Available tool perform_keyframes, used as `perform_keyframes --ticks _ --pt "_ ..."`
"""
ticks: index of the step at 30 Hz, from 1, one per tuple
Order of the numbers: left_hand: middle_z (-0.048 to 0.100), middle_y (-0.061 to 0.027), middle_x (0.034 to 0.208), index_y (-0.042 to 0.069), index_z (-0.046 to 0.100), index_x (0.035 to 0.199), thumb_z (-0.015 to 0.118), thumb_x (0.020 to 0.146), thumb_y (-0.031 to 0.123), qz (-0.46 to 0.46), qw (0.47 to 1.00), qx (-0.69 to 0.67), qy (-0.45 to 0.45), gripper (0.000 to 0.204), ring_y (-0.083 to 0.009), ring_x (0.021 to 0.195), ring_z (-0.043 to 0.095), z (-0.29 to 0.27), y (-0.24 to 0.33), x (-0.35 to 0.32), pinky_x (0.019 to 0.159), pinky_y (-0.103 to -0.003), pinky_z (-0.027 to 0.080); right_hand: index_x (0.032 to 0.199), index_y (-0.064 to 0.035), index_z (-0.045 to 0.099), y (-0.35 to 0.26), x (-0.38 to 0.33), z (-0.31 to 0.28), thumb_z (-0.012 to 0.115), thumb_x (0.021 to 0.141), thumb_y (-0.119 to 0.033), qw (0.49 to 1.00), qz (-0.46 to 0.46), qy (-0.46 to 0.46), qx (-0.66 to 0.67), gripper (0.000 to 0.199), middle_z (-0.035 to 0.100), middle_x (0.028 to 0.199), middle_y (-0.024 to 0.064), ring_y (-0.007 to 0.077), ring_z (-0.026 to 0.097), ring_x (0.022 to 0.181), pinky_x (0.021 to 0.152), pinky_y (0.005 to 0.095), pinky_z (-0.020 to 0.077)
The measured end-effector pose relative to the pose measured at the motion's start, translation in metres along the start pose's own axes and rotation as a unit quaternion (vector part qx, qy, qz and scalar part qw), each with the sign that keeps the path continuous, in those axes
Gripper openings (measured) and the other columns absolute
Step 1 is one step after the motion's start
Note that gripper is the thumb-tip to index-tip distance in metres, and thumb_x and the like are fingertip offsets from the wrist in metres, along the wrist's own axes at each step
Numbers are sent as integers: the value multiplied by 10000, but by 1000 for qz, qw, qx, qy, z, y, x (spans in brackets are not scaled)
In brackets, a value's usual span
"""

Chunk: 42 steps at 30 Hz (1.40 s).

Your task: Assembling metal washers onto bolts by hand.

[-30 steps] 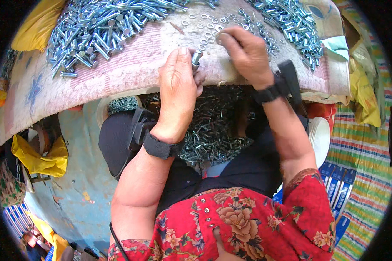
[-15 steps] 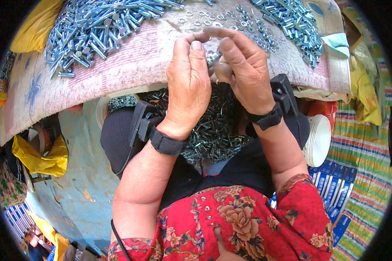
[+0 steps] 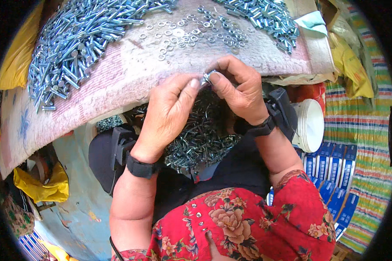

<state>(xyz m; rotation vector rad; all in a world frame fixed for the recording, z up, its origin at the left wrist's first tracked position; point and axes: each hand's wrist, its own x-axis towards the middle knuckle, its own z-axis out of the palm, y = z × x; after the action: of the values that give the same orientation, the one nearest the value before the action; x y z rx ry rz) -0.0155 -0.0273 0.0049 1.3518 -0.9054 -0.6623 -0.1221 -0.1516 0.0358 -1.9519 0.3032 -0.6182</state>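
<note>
Just beyond the near edge of the cloth-covered table, a small shiny metal fastener is pinched between the fingertips of both hands. My left hand grips one end with thumb and fingers. At the other end, my right hand has its thumb and bent index finger on it. The fingers cover most of the piece, so its exact kind is hidden. Loose flat washers lie on the cloth beyond the hands. A heap of silvery bolts spreads to their left, and short metal sleeves lie at the far right.
Below the hands, between my knees, is a mass of finished-looking metal fasteners. A white bucket stands by my right knee, with blue boxes nearby. Yellow bags and a striped floor sheet flank the table.
Both hands have come lower and nearer to me, and the fastener between their fingertips shows more plainly. The whole view has shifted, with more of the washers uncovered.
</note>
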Motion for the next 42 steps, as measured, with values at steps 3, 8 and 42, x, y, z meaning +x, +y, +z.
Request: perform_keyframes --ticks 3,8,42 --pt "557 5 720 11 597 969 525 879 194 -91 993 -21 -74 216 -41 565 473 -1 6 -3 480 -182 351 845 -1 573 6 -1 -14 584 806 -79 996 16 -65 -51 88 570 678 53 77 525 591 540 228 436" --pt "608 -21 806 29 578 980 534 872 183 -164 975 -137 -64 194 -60 603 527 -2 8 -2 524 -196 407 853 -18 632 35 53 -59 598 795 -184 968 -29 79 -235 180 627 740 112 165 600 653 591 282 471" --pt "574 -3 665 18 582 917 595 825 90 -48 994 -95 10 118 -48 543 516 -9 6 -6 479 -175 400 679 -25 487 -31 45 -16 610 771 -227 911 -182 -185 -319 253 505 618 178 352 514 568 479 379 385"
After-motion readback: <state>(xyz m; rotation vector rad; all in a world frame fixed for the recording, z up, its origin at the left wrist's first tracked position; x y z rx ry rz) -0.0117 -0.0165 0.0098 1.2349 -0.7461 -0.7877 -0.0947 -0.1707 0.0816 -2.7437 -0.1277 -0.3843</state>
